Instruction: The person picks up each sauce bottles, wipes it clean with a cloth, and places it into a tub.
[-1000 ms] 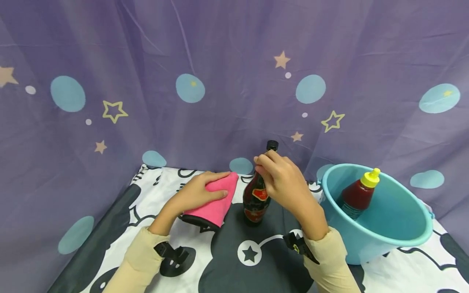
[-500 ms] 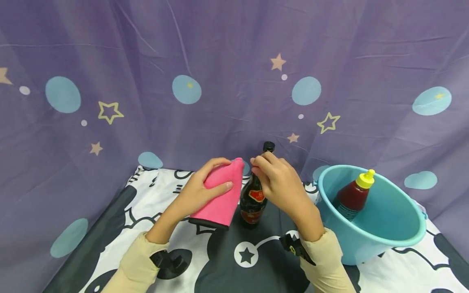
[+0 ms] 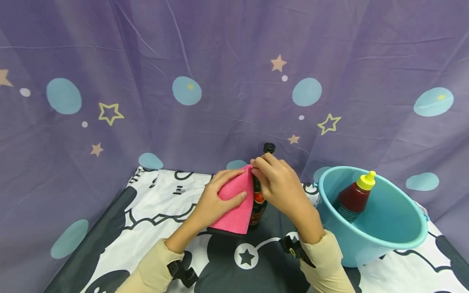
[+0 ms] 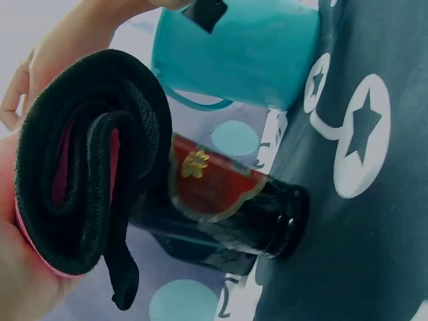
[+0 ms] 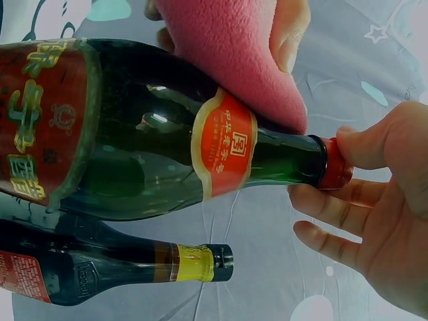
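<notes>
My right hand [image 3: 282,183] pinches the red cap [image 5: 336,163] of an upright green glass bottle [image 5: 147,134] with red labels. A folded pink cloth [image 3: 234,203] with black edging is in my left hand [image 3: 216,199], thumb on the near side and fingers around the far side. In the right wrist view the cloth lies along the bottle's shoulder and neck. From the head, the cloth hides the left part of the bottle. Close behind stands a second dark bottle [image 5: 100,261] with a black cap and yellow neck band.
To the right is a light blue bucket [image 3: 329,228]. A squeeze bottle [image 3: 353,199] of dark red sauce with a yellow nozzle cap leans inside it. A black-and-white patterned cloth [image 3: 271,268] covers the table, and a purple curtain [image 3: 227,49] hangs behind.
My left hand has lifted the pink cloth and carried it right, up against the bottle. The right hand stays at the bottle's cap. The head view has shifted slightly.
</notes>
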### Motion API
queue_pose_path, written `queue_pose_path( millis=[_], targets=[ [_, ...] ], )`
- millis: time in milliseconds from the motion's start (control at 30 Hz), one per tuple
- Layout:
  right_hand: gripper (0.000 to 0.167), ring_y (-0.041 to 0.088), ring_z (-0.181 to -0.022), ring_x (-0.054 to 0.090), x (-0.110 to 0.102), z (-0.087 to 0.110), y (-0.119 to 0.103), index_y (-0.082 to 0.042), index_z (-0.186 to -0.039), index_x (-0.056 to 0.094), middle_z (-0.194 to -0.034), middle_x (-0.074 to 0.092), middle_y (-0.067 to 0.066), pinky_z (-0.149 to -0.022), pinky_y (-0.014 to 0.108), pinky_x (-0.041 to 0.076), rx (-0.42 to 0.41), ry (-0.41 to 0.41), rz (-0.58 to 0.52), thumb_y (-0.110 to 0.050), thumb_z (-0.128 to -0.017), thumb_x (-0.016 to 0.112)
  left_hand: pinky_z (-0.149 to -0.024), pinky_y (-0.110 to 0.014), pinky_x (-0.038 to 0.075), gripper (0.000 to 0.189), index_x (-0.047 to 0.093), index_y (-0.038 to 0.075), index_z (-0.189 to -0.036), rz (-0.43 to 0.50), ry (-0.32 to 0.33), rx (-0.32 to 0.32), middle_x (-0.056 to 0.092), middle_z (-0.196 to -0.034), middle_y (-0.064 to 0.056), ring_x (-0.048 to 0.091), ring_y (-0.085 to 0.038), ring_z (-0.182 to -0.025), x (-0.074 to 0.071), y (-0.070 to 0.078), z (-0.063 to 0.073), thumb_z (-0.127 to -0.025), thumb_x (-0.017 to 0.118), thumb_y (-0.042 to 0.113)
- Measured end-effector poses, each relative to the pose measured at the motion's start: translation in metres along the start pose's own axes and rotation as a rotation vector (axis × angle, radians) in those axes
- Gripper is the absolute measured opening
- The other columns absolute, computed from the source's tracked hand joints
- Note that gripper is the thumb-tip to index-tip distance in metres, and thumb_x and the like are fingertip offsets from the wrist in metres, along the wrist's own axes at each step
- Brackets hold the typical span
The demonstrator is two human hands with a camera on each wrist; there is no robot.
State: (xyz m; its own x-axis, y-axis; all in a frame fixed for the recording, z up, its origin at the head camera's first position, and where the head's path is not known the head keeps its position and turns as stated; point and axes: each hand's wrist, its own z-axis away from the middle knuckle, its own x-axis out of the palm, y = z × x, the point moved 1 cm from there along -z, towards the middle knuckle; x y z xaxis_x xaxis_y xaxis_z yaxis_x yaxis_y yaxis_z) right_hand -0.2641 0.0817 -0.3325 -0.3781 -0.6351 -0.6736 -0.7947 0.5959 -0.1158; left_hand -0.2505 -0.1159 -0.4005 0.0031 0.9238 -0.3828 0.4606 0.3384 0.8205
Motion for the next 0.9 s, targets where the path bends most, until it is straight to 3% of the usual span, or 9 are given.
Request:
queue_pose_path(
  millis=[267, 567, 900],
  targets=[
    [0.013, 0.019, -0.072, 0.055, 0.0009, 0.0000, -0.0007, -0.006, -0.109, 0.070, -0.095, 0.062, 0.006, -0.073, 0.035, 0.051, -0.011, 0.006, 0.005, -0.010, -0.097, 0.067, -0.084, -0.033, 0.056, 0.075, 0.051, 0.038, -0.150, -0.036, -0.014, 0.026, 0.052, -0.141, 0.000, 0.056, -0.019, -0.116, 0.0040, 0.0014, 0.0024, -0.083, 0.083, 0.026],
    [0.010, 0.019, -0.074, 0.056, -0.0009, -0.0009, -0.0010, -0.007, -0.106, 0.069, -0.097, 0.063, 0.006, -0.072, 0.035, 0.050, -0.001, 0.014, 0.005, -0.010, -0.097, 0.067, -0.083, -0.035, 0.057, 0.061, 0.057, 0.033, -0.142, 0.030, 0.041, 0.074, 0.056, -0.137, 0.001, 0.058, -0.019, -0.113, 0.0011, 0.0017, -0.0017, -0.087, 0.081, 0.021],
    [0.012, 0.018, -0.071, 0.055, -0.0003, -0.0010, -0.0006, -0.007, -0.108, 0.069, -0.095, 0.062, 0.006, -0.071, 0.035, 0.050, -0.004, 0.011, 0.010, -0.011, -0.097, 0.067, -0.093, -0.040, 0.056, 0.054, 0.066, 0.026, -0.136, -0.083, 0.075, 0.112, 0.050, -0.146, -0.002, 0.053, -0.022, -0.129, 0.0041, 0.0016, 0.0014, -0.084, 0.082, 0.022]
  ],
)
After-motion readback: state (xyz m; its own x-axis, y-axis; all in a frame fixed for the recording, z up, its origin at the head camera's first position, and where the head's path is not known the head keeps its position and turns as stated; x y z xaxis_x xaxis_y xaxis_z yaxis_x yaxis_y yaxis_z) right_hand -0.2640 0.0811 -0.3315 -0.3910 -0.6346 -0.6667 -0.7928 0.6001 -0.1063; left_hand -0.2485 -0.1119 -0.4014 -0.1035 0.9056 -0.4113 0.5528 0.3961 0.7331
